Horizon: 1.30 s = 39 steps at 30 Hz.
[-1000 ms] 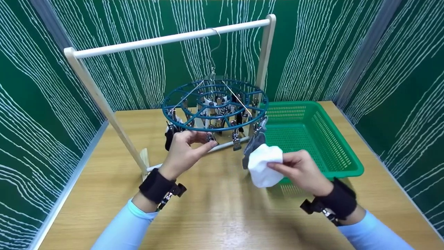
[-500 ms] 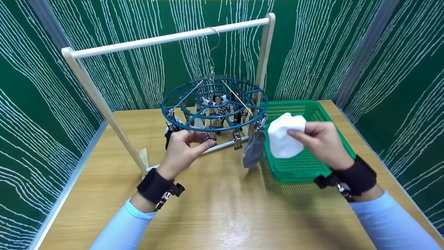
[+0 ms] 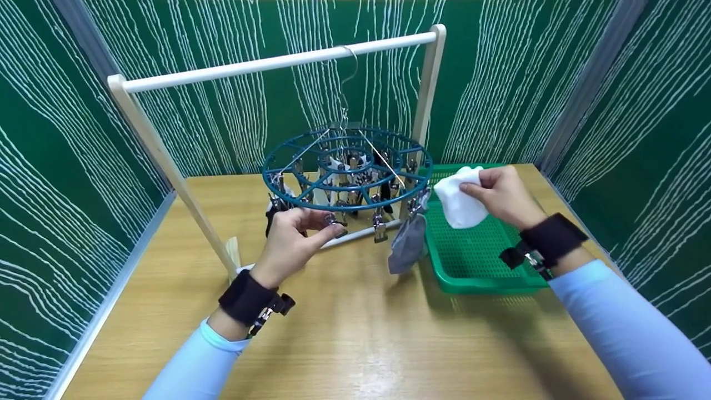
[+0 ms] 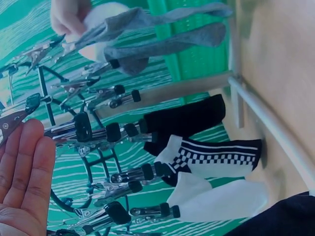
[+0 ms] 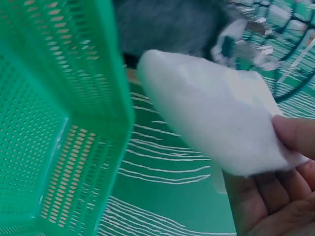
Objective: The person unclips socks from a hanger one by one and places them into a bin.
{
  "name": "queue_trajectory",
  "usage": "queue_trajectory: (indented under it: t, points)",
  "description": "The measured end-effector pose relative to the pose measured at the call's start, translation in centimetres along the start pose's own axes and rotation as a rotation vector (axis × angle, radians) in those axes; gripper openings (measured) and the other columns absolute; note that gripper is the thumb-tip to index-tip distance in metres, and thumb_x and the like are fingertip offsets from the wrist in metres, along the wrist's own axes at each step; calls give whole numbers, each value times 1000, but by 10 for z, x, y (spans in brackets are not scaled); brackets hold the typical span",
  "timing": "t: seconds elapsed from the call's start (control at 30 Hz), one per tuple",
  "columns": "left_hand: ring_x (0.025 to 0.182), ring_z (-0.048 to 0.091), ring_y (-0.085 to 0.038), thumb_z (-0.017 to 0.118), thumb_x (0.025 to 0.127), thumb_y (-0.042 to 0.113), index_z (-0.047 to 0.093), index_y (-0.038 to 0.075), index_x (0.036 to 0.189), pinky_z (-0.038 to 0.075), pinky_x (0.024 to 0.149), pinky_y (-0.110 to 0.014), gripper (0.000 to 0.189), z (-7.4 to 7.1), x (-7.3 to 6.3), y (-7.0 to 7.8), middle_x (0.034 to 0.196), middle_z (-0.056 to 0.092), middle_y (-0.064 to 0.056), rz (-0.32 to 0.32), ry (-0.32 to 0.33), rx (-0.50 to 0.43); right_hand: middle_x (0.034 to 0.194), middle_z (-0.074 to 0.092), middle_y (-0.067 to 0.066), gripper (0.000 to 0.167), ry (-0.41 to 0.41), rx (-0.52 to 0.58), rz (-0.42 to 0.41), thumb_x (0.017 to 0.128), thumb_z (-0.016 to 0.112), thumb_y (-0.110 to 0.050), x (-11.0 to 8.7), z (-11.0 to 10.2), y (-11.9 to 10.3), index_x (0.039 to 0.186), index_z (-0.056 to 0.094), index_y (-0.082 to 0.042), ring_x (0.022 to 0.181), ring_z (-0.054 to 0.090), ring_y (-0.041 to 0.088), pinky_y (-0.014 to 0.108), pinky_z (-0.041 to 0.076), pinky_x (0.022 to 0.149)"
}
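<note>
We've got the right hand's [image 3: 508,194] fingers pinching the white sock [image 3: 462,203], held up near the green basket [image 3: 483,290] and apart from the round hanger [image 3: 355,207]. Our left hand's [image 3: 291,241] fingers pinch a metal clip [image 3: 336,221] at the hanger's front rim. We see a gray sock [image 3: 408,244] clipped on its right side, beside the basket, all above the counter [image 3: 344,339].

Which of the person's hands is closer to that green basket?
Right. The right hand, holding a white cloth, appears over the green basket in the head view; the left hand is farther left, pinching a clip below the round hanger.
</note>
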<state>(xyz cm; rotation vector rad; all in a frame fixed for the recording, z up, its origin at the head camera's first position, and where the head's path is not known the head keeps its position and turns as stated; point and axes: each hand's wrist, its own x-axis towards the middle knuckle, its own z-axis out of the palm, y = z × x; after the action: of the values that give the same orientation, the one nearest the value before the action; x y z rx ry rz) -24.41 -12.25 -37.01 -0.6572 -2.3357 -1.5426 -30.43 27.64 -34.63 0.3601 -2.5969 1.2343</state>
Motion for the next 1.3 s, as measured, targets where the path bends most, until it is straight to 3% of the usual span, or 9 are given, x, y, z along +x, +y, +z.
queue_trajectory:
  t: [0.3,0.5,0.73,0.97,1.07,1.13,1.2,1.23,1.3]
  points:
    - [92,79,-27,86,93,12,80,-5,112,63,85,-29,26,0,1,-1,102,83,-15,32,5,-5,102,79,29,24,-100,-117,92,104,72,-11,26,24,23,103,78,12,76,65,12,16,51,61]
    - [92,80,-27,86,93,11,80,-4,111,63,87,-27,25,0,0,-2,102,83,-15,40,15,0,99,77,21,17,-194,-125,155,105,69,-9,35,40,51,103,75,6,79,64,14,21,50,63]
    - [92,77,-25,85,94,13,80,-3,108,55,79,-23,22,-2,0,-3,101,82,-14,19,24,-15,89,74,12,17,-334,-153,171,104,71,-10,41,54,80,101,75,7,73,59,13,25,47,63]
    - [94,78,-26,84,95,13,79,-2,109,60,85,-28,21,-2,1,-6,103,82,-14,9,16,-28,66,47,-7,25,-497,-249,183,103,72,-13,48,55,103,81,65,-3,62,41,11,28,34,60]
    - [95,78,-26,83,96,13,78,-2,110,60,87,-27,22,-2,1,-7,103,82,-14,-1,12,-34,77,67,12,25,-547,-302,217,101,73,-15,49,55,113,93,72,8,62,45,14,28,38,58]
    - [95,78,-26,83,96,14,78,-3,110,59,87,-26,22,-3,1,-6,103,82,-14,-7,10,-34,102,73,30,36,-582,-335,258,101,72,-17,49,54,118,112,70,18,65,54,17,28,45,57]
    - [95,77,-25,83,96,14,78,-3,110,59,87,-26,22,-3,1,-6,103,82,-14,-11,11,-29,120,71,38,46,-606,-362,286,101,71,-16,46,54,120,127,65,21,68,60,20,28,50,57]
    - [95,77,-25,83,96,14,78,-3,110,59,87,-26,22,-3,1,-6,103,82,-13,-13,12,-27,116,71,38,46,-617,-374,299,101,71,-16,45,54,120,126,64,22,67,61,20,28,50,57]
    - [95,77,-24,83,96,13,78,-3,110,59,86,-25,22,-4,1,-6,103,82,-13,-11,12,-29,85,70,22,30,-637,-398,312,99,71,-14,42,55,118,101,67,16,61,56,17,26,48,54]
